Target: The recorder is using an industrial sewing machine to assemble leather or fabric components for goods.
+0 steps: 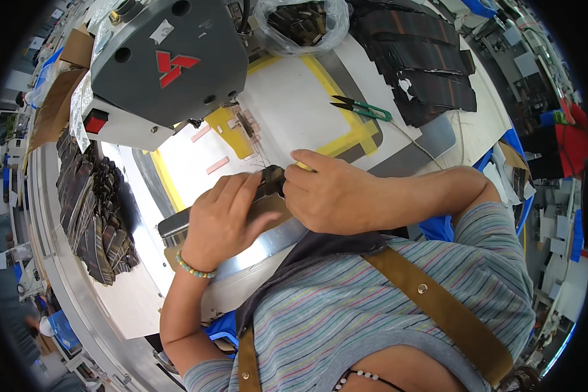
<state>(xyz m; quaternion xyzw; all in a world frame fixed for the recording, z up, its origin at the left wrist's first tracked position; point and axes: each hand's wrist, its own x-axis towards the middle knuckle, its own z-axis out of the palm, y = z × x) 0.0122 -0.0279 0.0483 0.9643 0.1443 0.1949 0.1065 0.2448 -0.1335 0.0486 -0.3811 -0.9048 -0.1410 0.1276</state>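
Note:
A dark plaid fabric strip (pixel 266 189) with a brown underside lies slantwise in front of me, short of the sewing machine's needle area. My left hand (pixel 221 219) rests across its middle, fingers stretched and thumb apart; a beaded bracelet circles that wrist. Curled at the strip's right end, my right hand (pixel 326 196) pinches the fabric, though its fingertips are partly hidden. Beyond both hands stands the grey sewing machine head (pixel 170 59). Under it a yellow plate (pixel 230 134) sits on the white work surface, with thin threads trailing toward the strip.
Green-handled thread snips (pixel 371 111) lie on the yellow-taped area at right. Dark plaid pieces (pixel 431 65) are stacked at far right, and more fabric strips (pixel 98 222) heap at left. A clear plastic bag (pixel 336 26) of fabric pieces stands behind. A cardboard box (pixel 53 117) is at far left.

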